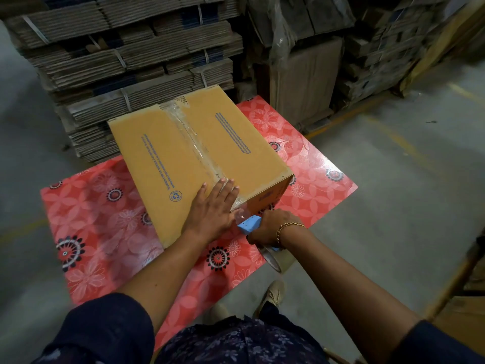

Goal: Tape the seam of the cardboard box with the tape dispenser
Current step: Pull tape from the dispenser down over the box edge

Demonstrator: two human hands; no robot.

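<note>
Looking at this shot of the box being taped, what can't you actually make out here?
- Head view: most of the tape dispenser is hidden by the right hand gripping it.
- The seam's near end on the cardboard box lies under the left hand.
- The blue print on the box flaps is too small to read.
- The stacked flat cartons behind are cut off by the top edge.

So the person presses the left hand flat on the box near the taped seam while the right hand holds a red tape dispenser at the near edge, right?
Nearly. In the head view the tape dispenser in the right hand is blue, not red. The rest holds: the left hand lies flat on the cardboard box by the taped seam, with the dispenser at the near edge.
</note>
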